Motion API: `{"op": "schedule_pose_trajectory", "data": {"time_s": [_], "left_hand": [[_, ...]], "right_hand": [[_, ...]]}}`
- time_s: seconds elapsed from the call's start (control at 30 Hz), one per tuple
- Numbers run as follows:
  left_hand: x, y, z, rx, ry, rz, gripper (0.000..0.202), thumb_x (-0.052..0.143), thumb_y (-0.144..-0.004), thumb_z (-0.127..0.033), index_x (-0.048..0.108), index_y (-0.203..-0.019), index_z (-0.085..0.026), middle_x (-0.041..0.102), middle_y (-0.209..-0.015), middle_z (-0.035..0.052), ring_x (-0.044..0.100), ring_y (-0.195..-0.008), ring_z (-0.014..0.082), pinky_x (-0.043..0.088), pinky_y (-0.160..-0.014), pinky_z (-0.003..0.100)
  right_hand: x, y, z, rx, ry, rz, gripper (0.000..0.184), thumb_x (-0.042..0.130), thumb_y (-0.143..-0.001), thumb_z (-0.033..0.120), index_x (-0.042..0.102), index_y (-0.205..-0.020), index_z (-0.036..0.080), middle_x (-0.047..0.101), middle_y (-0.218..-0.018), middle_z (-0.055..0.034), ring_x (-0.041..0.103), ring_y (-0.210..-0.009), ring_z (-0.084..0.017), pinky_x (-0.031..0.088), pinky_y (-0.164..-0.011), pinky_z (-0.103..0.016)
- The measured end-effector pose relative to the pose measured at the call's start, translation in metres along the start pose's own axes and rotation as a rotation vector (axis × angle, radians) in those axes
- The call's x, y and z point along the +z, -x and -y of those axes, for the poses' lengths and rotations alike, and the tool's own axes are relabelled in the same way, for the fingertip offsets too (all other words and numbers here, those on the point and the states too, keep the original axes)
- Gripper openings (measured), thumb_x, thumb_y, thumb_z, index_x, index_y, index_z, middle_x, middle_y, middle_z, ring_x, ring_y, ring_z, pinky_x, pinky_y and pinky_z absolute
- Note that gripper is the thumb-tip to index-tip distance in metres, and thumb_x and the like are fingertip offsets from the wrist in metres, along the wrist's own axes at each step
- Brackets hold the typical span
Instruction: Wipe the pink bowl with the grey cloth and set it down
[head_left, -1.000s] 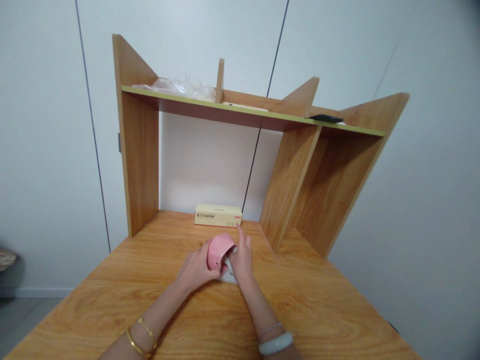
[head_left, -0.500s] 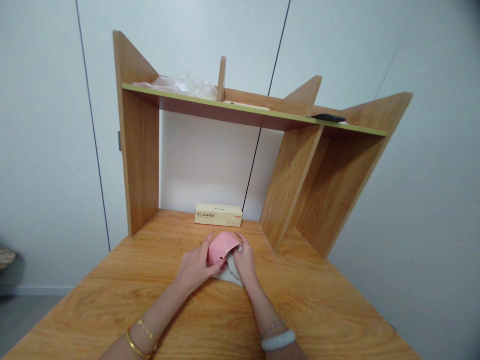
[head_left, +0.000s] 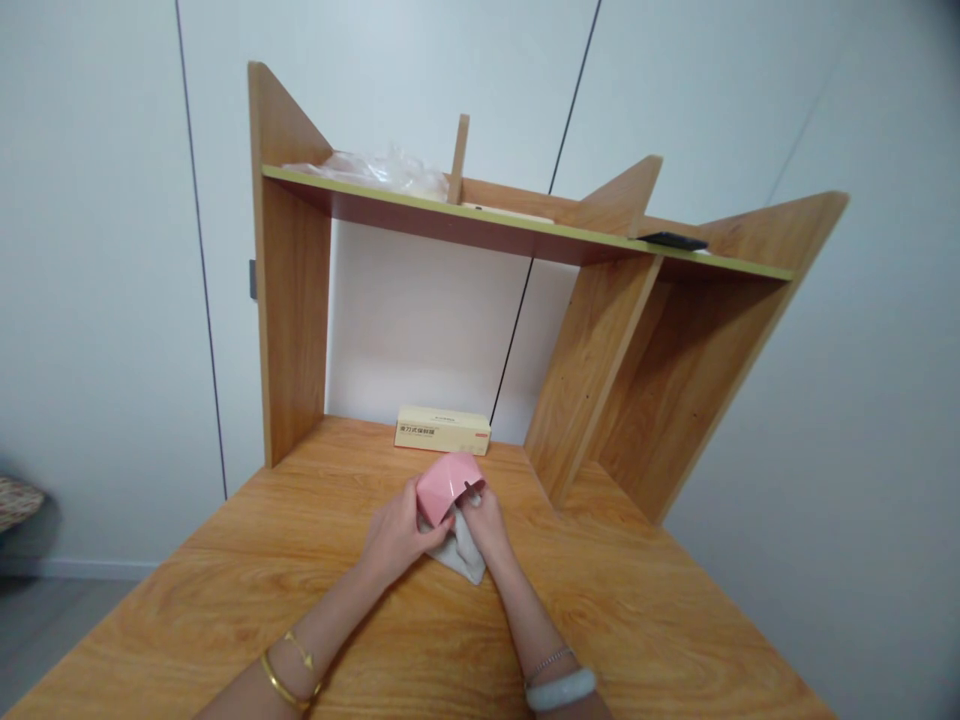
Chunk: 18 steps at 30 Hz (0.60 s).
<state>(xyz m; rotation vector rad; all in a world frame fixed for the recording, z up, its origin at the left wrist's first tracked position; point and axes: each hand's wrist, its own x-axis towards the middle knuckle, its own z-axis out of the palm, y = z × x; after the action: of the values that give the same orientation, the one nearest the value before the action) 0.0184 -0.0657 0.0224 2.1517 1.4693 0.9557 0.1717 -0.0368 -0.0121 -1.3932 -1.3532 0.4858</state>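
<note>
My left hand (head_left: 396, 532) is wrapped round a small pink bowl (head_left: 444, 482), held tipped on its side just above the wooden desk (head_left: 225, 580). Against the bowl's right side, my right hand (head_left: 486, 520) grips a crumpled pale grey cloth (head_left: 459, 548) that hangs down between both hands. The bowl's inside faces away and is hidden.
A cream cardboard box (head_left: 442, 430) lies at the back of the desk under a wooden shelf unit (head_left: 525, 232). On the shelf top are a crumpled clear plastic bag (head_left: 367, 170) and a flat black object (head_left: 673, 240). White wall panels stand behind.
The bowl has turned in my left hand, its faceted underside now facing me. My right hand's raised finger has closed onto the cloth. The view has shifted slightly.
</note>
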Motion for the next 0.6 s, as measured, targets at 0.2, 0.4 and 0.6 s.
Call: {"op": "schedule_pose_trajectory", "data": {"time_s": [0.2, 0.4, 0.6], "left_hand": [[-0.005, -0.002, 0.0, 0.032, -0.093, -0.046, 0.057, 0.051, -0.07, -0.05, 0.046, -0.117, -0.018, 0.062, -0.107, 0.0097, 0.057, -0.098, 0.0254, 0.04, -0.082, 0.032], [-0.005, -0.002, 0.0, -0.001, -0.139, -0.05, 0.055, 0.049, -0.072, -0.047, 0.046, -0.119, -0.02, 0.062, -0.109, 0.0084, 0.058, -0.097, 0.0252, 0.04, -0.083, 0.032], [-0.004, -0.003, 0.001, -0.013, -0.16, -0.05, 0.056, 0.045, -0.073, -0.053, 0.046, -0.119, -0.02, 0.063, -0.107, 0.0098, 0.059, -0.096, 0.0261, 0.042, -0.08, 0.032]], "right_hand": [[-0.006, -0.001, 0.003, -0.142, 0.181, -0.075, 0.062, 0.051, -0.066, 0.014, 0.036, -0.125, 0.019, 0.058, -0.089, -0.0043, 0.056, -0.074, -0.017, 0.046, -0.071, -0.03], [-0.012, 0.0, 0.013, -0.357, 0.387, -0.158, 0.065, 0.043, -0.067, 0.008, 0.033, -0.129, 0.025, 0.051, -0.101, -0.0055, 0.05, -0.091, -0.02, 0.04, -0.081, -0.036], [-0.01, 0.005, 0.015, -0.227, 0.431, -0.059, 0.063, 0.05, -0.071, 0.022, 0.029, -0.13, 0.022, 0.055, -0.103, -0.0078, 0.053, -0.092, -0.022, 0.035, -0.082, -0.038]]}}
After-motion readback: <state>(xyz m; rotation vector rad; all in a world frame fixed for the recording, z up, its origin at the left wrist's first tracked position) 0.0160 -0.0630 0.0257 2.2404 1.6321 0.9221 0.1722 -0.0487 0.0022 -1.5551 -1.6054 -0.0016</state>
